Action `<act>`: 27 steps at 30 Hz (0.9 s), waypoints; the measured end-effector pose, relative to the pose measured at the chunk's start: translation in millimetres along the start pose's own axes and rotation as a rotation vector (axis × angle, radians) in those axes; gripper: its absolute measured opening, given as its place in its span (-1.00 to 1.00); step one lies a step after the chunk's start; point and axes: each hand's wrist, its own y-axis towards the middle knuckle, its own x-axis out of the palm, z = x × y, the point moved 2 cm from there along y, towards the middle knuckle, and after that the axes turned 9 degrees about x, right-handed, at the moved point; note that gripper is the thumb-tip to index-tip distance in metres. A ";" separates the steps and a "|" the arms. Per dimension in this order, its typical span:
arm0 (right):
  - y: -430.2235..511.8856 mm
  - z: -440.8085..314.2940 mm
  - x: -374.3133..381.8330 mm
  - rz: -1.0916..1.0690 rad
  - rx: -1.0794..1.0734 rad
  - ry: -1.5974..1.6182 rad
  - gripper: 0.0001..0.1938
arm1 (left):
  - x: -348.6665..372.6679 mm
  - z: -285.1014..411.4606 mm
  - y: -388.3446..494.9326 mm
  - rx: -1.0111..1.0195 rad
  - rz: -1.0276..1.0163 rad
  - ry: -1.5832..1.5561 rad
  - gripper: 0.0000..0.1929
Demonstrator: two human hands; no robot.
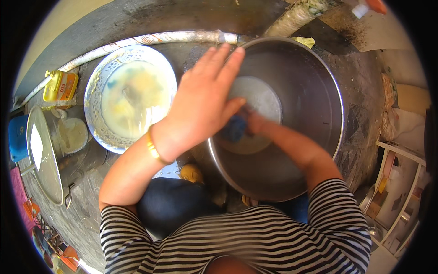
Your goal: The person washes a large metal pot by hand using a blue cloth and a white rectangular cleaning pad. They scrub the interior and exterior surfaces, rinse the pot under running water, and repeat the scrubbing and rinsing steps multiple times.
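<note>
A large deep metal pot (308, 85) stands before me, tilted towards me. My right hand (251, 121) is inside it, blurred, closed on a blue scrubbing cloth or pad (234, 128) near the wall. My left hand (208, 92) is spread flat over the pot's left rim, with nothing in its fingers; whether its underside touches the rim is hidden. A yellow bracelet (152, 147) is on the left wrist. To the left stands a patterned basin (94, 126) of cloudy, yellowish liquid, with a blue-green patch in it.
A yellow jug (61, 85) stands at the far left, above a metal pot with a wide rim (56, 178) and a blue container (17, 137). A wrapped pipe (137, 40) runs along the wall. A white metal rack (400, 205) is at right.
</note>
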 end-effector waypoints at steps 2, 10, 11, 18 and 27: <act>25.6 -44.7 29.4 0.034 -0.086 0.084 -0.15 | 16.1 2.9 10.7 0.020 -0.018 0.137 -0.24; 69.4 -3.5 -23.1 0.346 0.130 -0.027 -0.39 | 30.5 -5.2 5.8 -0.006 -0.032 0.147 -0.34; 68.7 14.3 -35.1 0.248 0.243 -0.085 -0.42 | 30.0 -5.1 4.9 -0.011 -0.034 0.138 -0.34; 6.3 77.1 16.0 -0.251 0.620 -0.044 -0.67 | 27.5 -4.7 3.7 -0.042 -0.055 0.076 -0.31; 26.7 -63.4 84.5 -0.375 0.033 -0.031 -0.67 | 30.7 1.5 -0.5 -0.021 -0.034 0.114 -0.33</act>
